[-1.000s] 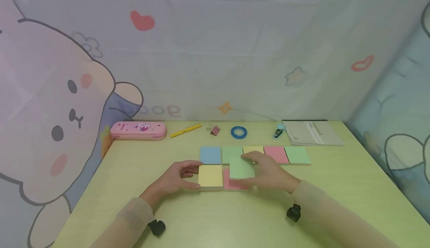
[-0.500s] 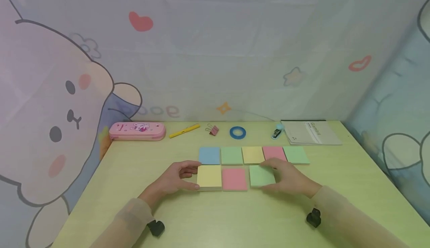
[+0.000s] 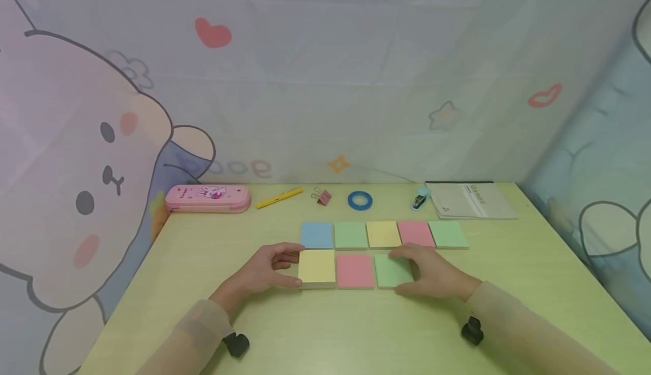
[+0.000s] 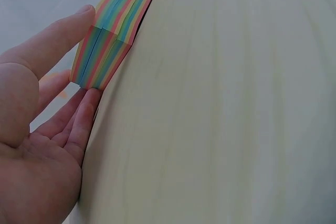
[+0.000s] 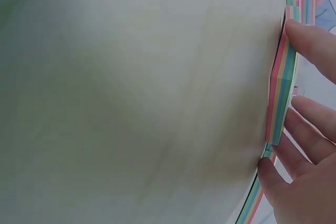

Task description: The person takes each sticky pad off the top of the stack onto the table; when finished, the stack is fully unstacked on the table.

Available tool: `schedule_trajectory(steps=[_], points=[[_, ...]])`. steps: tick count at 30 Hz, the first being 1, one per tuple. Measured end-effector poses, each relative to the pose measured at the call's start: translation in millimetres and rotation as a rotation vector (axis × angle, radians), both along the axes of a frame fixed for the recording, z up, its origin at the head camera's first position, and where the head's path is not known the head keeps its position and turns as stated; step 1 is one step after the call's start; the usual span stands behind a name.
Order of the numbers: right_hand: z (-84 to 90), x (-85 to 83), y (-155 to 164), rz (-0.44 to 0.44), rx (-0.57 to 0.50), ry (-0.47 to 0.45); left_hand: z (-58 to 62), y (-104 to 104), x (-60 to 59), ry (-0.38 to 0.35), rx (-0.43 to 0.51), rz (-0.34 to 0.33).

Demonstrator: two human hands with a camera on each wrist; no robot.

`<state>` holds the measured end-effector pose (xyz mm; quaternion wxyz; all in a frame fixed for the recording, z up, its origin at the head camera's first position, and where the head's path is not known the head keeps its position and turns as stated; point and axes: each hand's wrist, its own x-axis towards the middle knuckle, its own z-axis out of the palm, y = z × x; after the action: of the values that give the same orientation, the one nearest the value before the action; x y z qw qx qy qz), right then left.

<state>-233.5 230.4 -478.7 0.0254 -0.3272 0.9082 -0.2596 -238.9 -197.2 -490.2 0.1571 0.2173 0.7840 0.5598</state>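
My left hand (image 3: 261,273) holds a yellow-topped stack of sticky notes (image 3: 316,266) between thumb and fingers. Its striped, thick side (image 4: 102,51) shows in the left wrist view. To its right lies a pink-topped sticky note pad (image 3: 355,271). My right hand (image 3: 434,270) pinches a green-topped sticky note pad (image 3: 393,272) at its front and back edges, just right of the pink one; in the right wrist view the thumb lies along this pad's striped edge (image 5: 281,82). Behind, a row of pads runs from a blue one (image 3: 317,235) to a green one (image 3: 448,234).
Along the table's (image 3: 315,330) back edge lie a pink pencil case (image 3: 208,198), a yellow pen (image 3: 280,197), a pink binder clip (image 3: 322,196), a blue tape roll (image 3: 360,200), a small stapler (image 3: 420,199) and a grey notebook (image 3: 472,200). A printed curtain (image 3: 325,81) hangs behind.
My right hand has carried the green pad from over the pink pad to the right, then slightly nearer and back left, beside the pink pad. My left hand stays on the yellow-topped stack.
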Motion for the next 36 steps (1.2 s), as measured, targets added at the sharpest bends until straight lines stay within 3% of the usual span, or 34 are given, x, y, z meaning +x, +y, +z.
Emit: schedule_trajectory(steps=[26, 31, 36], points=[[7.5, -2.2, -6.0, -0.024, -0.006, -0.010, -1.1, -0.6, -1.8, -0.004, 0.012, -0.012], [20.4, -3.8, -23.3, -0.014, -0.092, -0.010, -1.0, -1.5, -1.8, -0.002, -0.001, -0.010], [27.0, -1.3, -57.3, 0.016, -0.163, -0.103, 0.1, -1.4, -0.5, -0.013, -0.012, 0.000]])
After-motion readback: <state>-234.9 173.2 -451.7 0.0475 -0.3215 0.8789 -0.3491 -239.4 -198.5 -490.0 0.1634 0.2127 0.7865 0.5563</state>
